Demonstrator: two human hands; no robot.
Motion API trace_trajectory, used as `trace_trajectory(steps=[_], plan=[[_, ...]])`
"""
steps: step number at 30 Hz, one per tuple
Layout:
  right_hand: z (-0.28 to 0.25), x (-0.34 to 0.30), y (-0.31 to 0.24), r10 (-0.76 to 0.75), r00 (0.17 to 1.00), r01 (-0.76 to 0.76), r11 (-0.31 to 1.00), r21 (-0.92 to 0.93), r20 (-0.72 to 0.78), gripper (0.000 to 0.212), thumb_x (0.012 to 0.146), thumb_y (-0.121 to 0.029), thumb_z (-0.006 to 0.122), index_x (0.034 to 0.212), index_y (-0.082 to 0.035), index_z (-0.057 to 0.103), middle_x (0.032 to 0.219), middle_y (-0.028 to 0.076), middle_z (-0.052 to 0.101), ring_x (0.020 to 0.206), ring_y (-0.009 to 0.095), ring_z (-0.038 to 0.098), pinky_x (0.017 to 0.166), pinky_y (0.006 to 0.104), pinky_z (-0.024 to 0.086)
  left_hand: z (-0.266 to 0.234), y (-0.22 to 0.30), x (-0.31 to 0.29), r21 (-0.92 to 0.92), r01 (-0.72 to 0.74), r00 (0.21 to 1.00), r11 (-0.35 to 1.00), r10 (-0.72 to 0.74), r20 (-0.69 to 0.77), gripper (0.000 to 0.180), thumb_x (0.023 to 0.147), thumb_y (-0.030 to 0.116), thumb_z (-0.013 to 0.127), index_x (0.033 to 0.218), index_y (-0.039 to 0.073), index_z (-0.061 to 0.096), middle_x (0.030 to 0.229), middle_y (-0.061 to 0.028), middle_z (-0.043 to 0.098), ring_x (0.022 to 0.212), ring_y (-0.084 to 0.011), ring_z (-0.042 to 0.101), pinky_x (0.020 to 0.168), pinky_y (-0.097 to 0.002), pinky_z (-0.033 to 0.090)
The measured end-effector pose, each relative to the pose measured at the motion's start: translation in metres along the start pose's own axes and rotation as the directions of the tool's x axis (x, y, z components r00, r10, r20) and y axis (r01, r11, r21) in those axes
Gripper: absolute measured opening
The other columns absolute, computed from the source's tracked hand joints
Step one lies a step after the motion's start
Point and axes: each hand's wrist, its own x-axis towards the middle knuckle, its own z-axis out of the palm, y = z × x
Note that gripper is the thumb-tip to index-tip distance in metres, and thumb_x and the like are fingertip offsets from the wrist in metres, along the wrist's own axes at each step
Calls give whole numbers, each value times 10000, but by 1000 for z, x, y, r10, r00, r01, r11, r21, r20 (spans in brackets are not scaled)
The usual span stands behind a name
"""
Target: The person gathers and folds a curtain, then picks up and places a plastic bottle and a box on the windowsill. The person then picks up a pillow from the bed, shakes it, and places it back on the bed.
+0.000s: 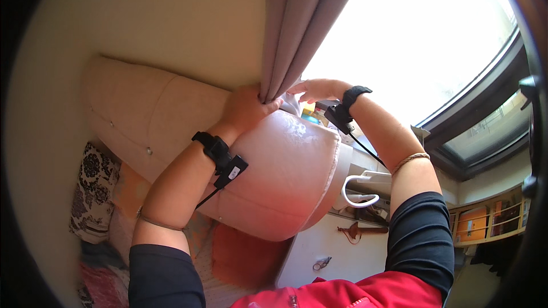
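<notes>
A mauve curtain hangs in gathered folds in front of me. My left hand is wrapped round its narrowed lower part, thumb toward the right. Reaching in from the window side, my right hand has its fingertips bent at the curtain's right edge, on a pale, shiny strip of cloth. The fold partly hides those fingertips. Directly below both hands is the padded pink headboard, with buttons and a pale floral patch.
A bright window with a dark frame fills the right. Below it are a white curved handle, a white tabletop with small items, and a shelf. A patterned pillow and an orange-red cloth lie beyond the headboard's lower edge.
</notes>
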Motion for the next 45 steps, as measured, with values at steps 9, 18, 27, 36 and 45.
trace_trajectory(steps=[9,18,27,36,45], plan=[[-20,-102,45,56,922,-56,998,12,-384,496,895,-237,664,1353,-83,552,1347,177,560,1216,284,552,986,372,470,2,-6,2,78,-2,1000,997,2,1,384,830,327,717,1079,35,691,994,-217,703,946,-388,676,816,-428,525],[42,-156,125,92,776,-263,947,-186,-624,893,661,-323,877,1410,-74,460,1385,218,511,1300,360,469,1093,413,388,0,-6,2,79,-46,999,996,44,21,368,827,353,732,1046,59,708,980,-205,706,922,-371,680,802,-415,533],[55,-130,124,63,669,-290,940,-181,-741,815,703,-353,709,1418,-72,437,1373,199,501,1272,374,484,1084,407,397,-1,-4,-2,71,-49,999,996,49,8,365,843,318,726,1037,10,699,930,-214,710,864,-332,700,781,-386,529],[54,-108,113,42,689,-322,912,-253,-724,889,686,-311,726,1471,-114,358,1424,270,435,1286,438,463,1099,445,386,2,-7,-1,73,-21,1000,997,19,24,372,837,330,725,1023,8,703,923,-213,709,864,-358,692,775,-393,529],[22,-135,111,161,852,-258,957,-131,-499,947,653,-241,816,1490,-178,377,1402,249,492,1288,363,490,1056,411,432,3,-6,-1,47,-38,999,998,38,11,322,839,342,716,968,47,717,882,-182,708,837,-361,681,749,-415,530]])
